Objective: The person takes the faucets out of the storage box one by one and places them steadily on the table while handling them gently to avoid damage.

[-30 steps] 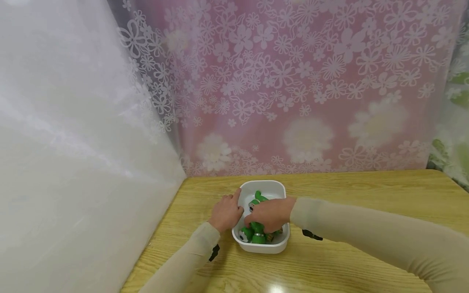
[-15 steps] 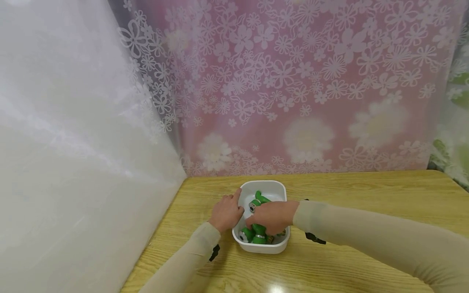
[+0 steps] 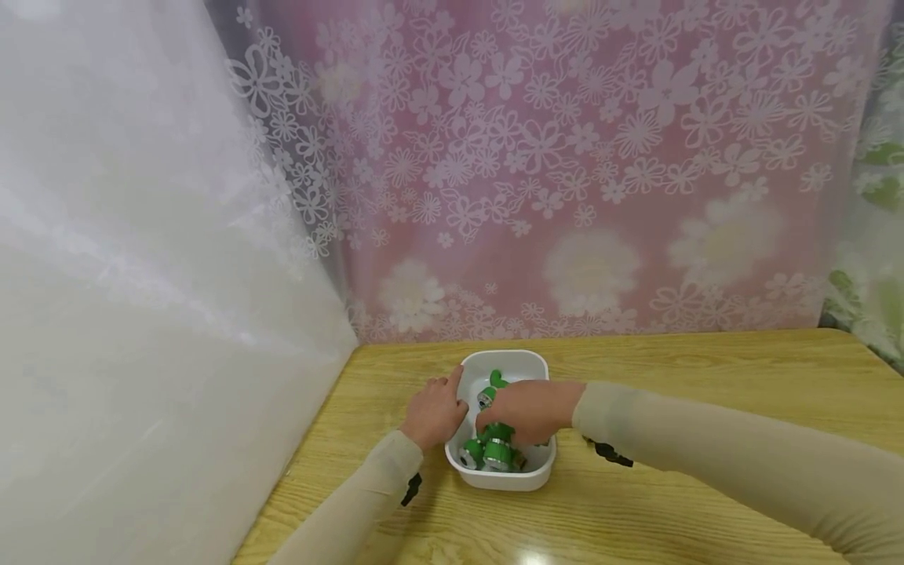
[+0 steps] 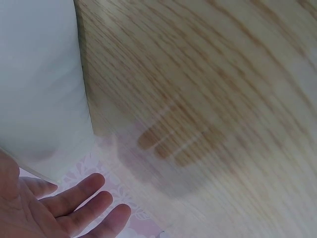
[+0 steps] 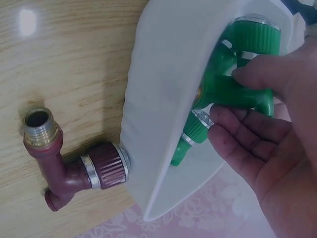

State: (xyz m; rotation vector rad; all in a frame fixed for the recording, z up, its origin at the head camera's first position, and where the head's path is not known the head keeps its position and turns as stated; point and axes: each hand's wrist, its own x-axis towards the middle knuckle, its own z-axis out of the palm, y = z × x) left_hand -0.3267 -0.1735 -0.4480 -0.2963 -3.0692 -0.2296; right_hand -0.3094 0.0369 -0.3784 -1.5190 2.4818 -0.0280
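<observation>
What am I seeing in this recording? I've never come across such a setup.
There is no machine here: a person works with bare hands. The wide picture comes from a camera worn on the head, looking forward and down; the two smaller ones come from a camera on each wrist. On the table stands a white tub with several green taps inside. The left hand rests against the tub, gripping nothing. The right hand reaches in and grips one green tap. The right wrist picture also shows a dark red tap on the table, just outside the tub.
</observation>
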